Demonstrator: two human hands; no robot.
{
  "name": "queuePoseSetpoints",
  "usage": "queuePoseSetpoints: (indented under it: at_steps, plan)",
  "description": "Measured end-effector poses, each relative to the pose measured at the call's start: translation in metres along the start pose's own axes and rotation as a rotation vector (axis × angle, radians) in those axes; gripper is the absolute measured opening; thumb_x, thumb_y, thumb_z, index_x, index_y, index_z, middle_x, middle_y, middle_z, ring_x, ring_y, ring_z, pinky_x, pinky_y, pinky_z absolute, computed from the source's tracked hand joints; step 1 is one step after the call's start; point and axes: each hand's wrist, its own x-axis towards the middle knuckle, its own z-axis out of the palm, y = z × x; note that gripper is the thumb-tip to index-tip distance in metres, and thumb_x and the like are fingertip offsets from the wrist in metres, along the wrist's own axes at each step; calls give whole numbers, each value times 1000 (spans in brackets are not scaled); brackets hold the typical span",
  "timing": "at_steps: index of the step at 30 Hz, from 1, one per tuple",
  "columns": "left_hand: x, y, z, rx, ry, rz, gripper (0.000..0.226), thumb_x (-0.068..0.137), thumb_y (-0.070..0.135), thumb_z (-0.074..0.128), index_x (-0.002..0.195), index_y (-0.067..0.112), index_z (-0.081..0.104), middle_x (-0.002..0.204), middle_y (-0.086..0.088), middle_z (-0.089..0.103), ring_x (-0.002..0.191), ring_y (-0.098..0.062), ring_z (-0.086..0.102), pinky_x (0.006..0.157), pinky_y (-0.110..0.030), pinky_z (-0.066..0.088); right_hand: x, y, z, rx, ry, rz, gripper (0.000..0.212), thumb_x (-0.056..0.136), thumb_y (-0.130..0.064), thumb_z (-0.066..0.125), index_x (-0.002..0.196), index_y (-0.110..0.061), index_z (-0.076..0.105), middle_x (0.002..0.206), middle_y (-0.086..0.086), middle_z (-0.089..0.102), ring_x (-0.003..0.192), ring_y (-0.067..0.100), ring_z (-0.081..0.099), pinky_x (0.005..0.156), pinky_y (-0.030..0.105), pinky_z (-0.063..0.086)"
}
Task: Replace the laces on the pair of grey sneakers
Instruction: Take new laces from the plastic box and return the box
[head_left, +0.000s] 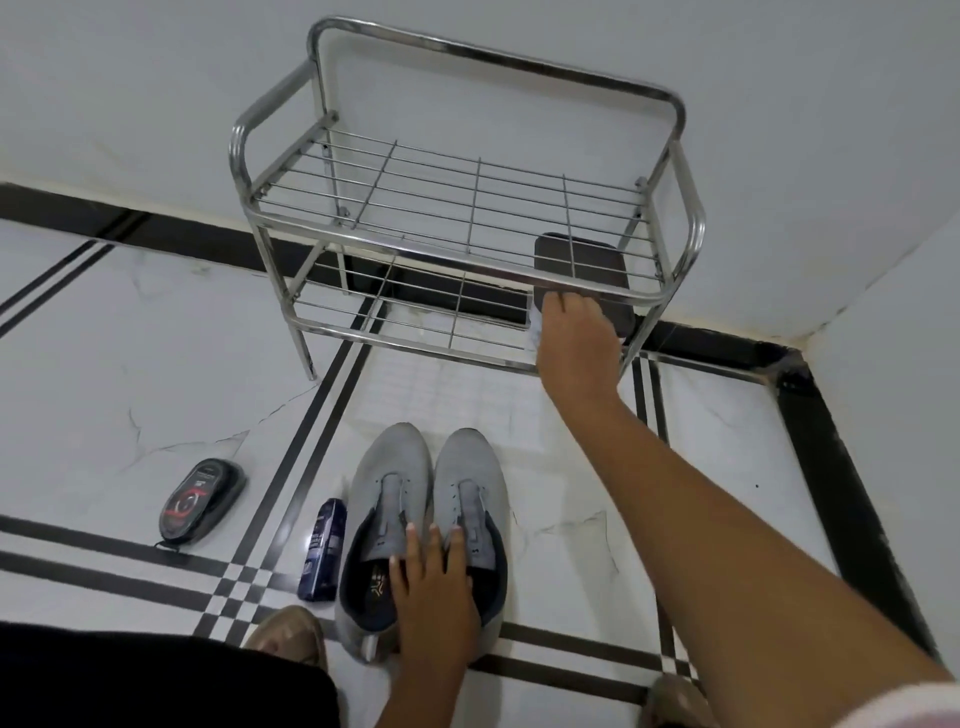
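Two grey sneakers stand side by side on the floor, toes pointing away, the left sneaker (384, 478) and the right sneaker (475, 473). I see no laces in their eyelets. My left hand (431, 582) rests flat across both shoe openings with its fingers straight. My right hand (574, 338) reaches onto the lower shelf of the metal rack (467, 208), over a dark tray (582, 260). A bit of something white (535, 325) shows at the hand's left edge. The rack's front rail hides the fingertips.
A black shoe-polish sponge case (202, 501) lies on the floor to the left. A dark blue bottle (323, 556) lies beside the left sneaker. My feet in brown slippers (285, 634) are near the bottom edge. The rack stands against the white wall.
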Motion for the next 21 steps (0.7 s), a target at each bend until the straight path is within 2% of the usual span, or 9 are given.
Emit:
queuePoseSetpoints:
  at_steps: [2, 4, 7, 9, 12, 15, 17, 19, 21]
  plan:
    - [1, 0, 4, -3, 21, -32, 65, 90, 36, 56, 149, 26, 30, 154, -7, 31, 147, -35, 10, 114, -53, 17, 8, 4, 3, -130, -87, -36, 47, 83, -3, 63, 128, -3, 49, 116, 13, 61, 107, 28, 57, 85, 35, 48]
    - [2, -2, 5, -70, -39, -20, 75, 62, 31, 84, 131, 21, 57, 129, -7, 62, 134, -37, 41, 99, -59, 41, 12, 8, 5, -177, -112, -27, 42, 85, -2, 62, 126, -4, 51, 113, 13, 62, 104, 28, 59, 80, 36, 50]
    - [6, -6, 9, -35, -19, -16, 82, 41, 26, 92, 119, 19, 67, 110, -5, 71, 122, -37, 54, 85, -59, 50, 15, 11, 2, -211, -129, -85, 31, 85, 3, 59, 115, -5, 56, 108, 13, 61, 99, 29, 60, 73, 37, 50]
    - [4, -4, 0, -38, -38, -19, 79, 64, 31, 82, 137, 24, 51, 130, -4, 60, 138, -36, 35, 101, -59, 39, 16, 14, -4, -251, -143, -173, 26, 86, 3, 59, 110, -4, 57, 105, 12, 61, 95, 28, 61, 69, 36, 49]
    - [3, 1, -4, -12, -47, -55, 64, 98, 33, 40, 153, 29, 8, 157, 2, 22, 148, -29, -9, 118, -51, 5, 7, 23, -17, -303, -174, -259, 23, 85, 1, 61, 106, -6, 57, 101, 10, 58, 89, 24, 59, 63, 32, 45]
    - [-1, 10, -14, -24, -91, -86, 60, 99, 35, 35, 153, 25, 9, 157, 1, 21, 148, -29, -9, 119, -48, 3, -4, 40, -39, -308, -165, -328, 21, 87, -3, 60, 107, -8, 56, 102, 8, 57, 91, 22, 56, 67, 32, 48]
    - [0, 18, -26, -174, -25, -108, 56, 99, 30, 38, 151, 19, 20, 151, -3, 35, 148, -31, 7, 118, -45, 10, -12, 49, -56, -321, -165, -420, 21, 91, -6, 55, 111, -10, 54, 106, 6, 56, 94, 21, 56, 66, 29, 43]
    - [0, 31, -39, -545, 120, -99, 48, 100, 24, 39, 147, 17, 31, 139, -6, 50, 139, -29, 33, 113, -39, 27, -24, 54, -72, -328, -171, -490, 22, 93, -6, 50, 114, -12, 52, 109, 5, 54, 96, 20, 56, 64, 26, 37]
    - [2, 50, -67, -930, 127, -78, 48, 102, 28, 37, 149, 22, 29, 147, -3, 42, 136, -21, 38, 109, -30, 32, -36, 58, -86, -308, -174, -529, 20, 95, -7, 49, 114, -13, 52, 109, 3, 54, 98, 21, 57, 63, 27, 38]
